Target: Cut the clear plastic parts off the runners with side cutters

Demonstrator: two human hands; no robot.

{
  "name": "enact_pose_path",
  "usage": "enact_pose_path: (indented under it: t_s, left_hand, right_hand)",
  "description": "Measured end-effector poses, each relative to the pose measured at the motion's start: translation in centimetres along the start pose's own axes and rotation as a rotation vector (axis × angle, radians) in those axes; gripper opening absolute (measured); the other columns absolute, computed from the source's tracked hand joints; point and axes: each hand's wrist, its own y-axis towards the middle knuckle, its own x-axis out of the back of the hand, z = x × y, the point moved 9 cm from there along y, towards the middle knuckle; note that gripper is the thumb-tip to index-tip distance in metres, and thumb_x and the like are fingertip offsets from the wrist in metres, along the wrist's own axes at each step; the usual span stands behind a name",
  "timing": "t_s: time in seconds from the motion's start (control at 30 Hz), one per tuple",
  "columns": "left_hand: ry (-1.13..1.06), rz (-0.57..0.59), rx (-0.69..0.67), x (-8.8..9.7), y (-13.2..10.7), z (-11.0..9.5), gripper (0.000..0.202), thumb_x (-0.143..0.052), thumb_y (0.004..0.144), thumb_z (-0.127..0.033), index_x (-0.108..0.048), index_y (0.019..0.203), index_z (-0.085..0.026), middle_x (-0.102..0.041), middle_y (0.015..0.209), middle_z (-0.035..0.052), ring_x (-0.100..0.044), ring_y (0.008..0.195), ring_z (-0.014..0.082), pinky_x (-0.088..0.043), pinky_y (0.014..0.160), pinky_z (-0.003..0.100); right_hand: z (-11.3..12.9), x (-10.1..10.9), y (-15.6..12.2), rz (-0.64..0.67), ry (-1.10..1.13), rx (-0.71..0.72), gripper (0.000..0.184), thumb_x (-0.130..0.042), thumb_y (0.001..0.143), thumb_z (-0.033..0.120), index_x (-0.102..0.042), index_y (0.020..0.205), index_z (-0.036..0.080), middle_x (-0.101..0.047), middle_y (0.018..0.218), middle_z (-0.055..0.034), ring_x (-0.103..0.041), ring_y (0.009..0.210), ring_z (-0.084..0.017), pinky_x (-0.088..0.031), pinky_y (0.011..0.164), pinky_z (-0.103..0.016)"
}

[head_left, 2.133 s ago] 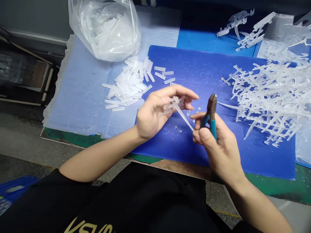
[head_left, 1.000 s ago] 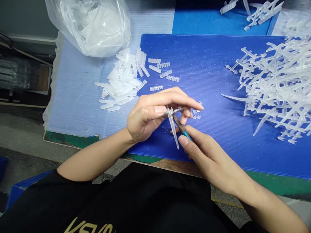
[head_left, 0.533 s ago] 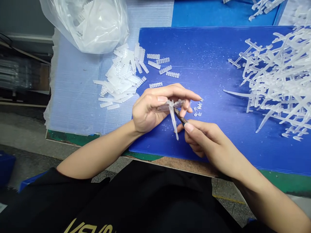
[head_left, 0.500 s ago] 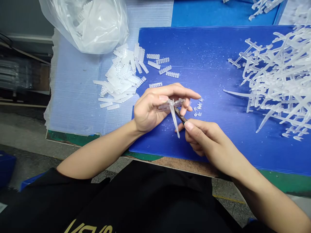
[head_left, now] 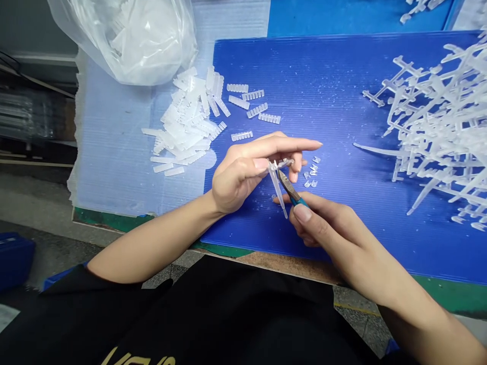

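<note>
My left fingers (head_left: 279, 145) pinch a clear plastic runner (head_left: 277, 185) above the blue corrugated sheet (head_left: 342, 101); my right fingers (head_left: 317, 208) clench teal-handled side cutters (head_left: 289, 187), tips at the runner's joint. A firm left pinch and square-set tips favour a clean snip.

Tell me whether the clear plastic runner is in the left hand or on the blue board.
In the hand: the left hand pinches the clear plastic runner above the blue board.

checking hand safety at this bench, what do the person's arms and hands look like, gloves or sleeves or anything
No gloves: the left hand and the right hand are bare, with no ring or watch showing. The forearms are uncovered too. The sleeves of the black top stop short of them, and the top has gold lettering on its front.
</note>
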Motion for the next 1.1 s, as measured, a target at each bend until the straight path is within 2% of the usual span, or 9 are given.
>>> enact_pose_path:
  t_s: [0.17,0.37,0.57,0.67,0.8,1.1]
  left_hand:
    - [0.097,0.005,-0.007,0.1,-0.2,-0.6,0.059,-0.041,0.107,-0.060,-0.073,0.138,-0.021,-0.077,0.109,0.0088,-0.077,0.098,0.0257,-0.064,0.093,0.046]
    - [0.094,-0.018,0.019,0.3,0.0,-0.4,0.061,-0.044,0.105,-0.065,-0.075,0.134,-0.021,-0.077,0.106,0.0095,-0.077,0.095,0.0254,-0.065,0.088,0.045]
    - [-0.050,0.040,-0.036,-0.2,-0.1,-0.7,0.050,-0.050,0.104,-0.053,-0.078,0.133,-0.023,-0.075,0.107,0.0083,-0.073,0.092,0.0229,-0.064,0.094,0.046]
    - [-0.083,0.074,-0.047,-0.5,-0.1,-0.7,0.049,-0.048,0.103,-0.046,-0.078,0.135,-0.024,-0.073,0.106,0.0087,-0.071,0.094,0.0234,-0.062,0.101,0.048]
    - [-0.098,0.100,-0.062,-0.6,0.0,-0.7,0.050,-0.046,0.103,-0.043,-0.078,0.136,-0.024,-0.072,0.104,0.0093,-0.070,0.096,0.0246,-0.060,0.105,0.050]
    - [-0.168,0.168,-0.056,-0.7,0.0,-0.1,0.051,-0.047,0.101,-0.043,-0.078,0.135,-0.020,-0.074,0.103,0.0111,-0.071,0.101,0.0272,-0.060,0.105,0.051]
  right_hand:
    - [0.1,0.0,0.1,0.000,-0.002,0.005,0.034,-0.051,0.113,0.058,-0.069,0.114,0.029,-0.057,0.085,0.0044,-0.048,0.076,-0.012,-0.042,0.071,-0.026]
    - [0.2,-0.2,0.0,-0.002,-0.018,0.021,0.034,-0.051,0.113,0.058,-0.069,0.113,0.029,-0.059,0.086,0.0047,-0.050,0.077,-0.012,-0.042,0.072,-0.027]
    - [0.2,-0.2,0.0,-0.001,-0.007,0.008,0.036,-0.050,0.112,0.060,-0.069,0.115,0.028,-0.061,0.088,0.0044,-0.049,0.077,-0.012,-0.041,0.071,-0.027]
    - [0.3,-0.2,0.0,0.004,-0.008,0.010,0.037,-0.050,0.112,0.060,-0.069,0.111,0.028,-0.059,0.086,0.0047,-0.048,0.076,-0.011,-0.042,0.072,-0.027]
    - [0.3,-0.2,0.0,0.011,-0.030,0.002,0.035,-0.051,0.112,0.058,-0.068,0.115,0.028,-0.055,0.084,0.0046,-0.047,0.076,-0.012,-0.042,0.071,-0.027]
    - [-0.6,-0.2,-0.1,0.031,0.022,-0.026,0.040,-0.049,0.113,0.057,-0.059,0.094,0.023,-0.050,0.081,0.0036,-0.045,0.072,-0.011,-0.041,0.067,-0.027]
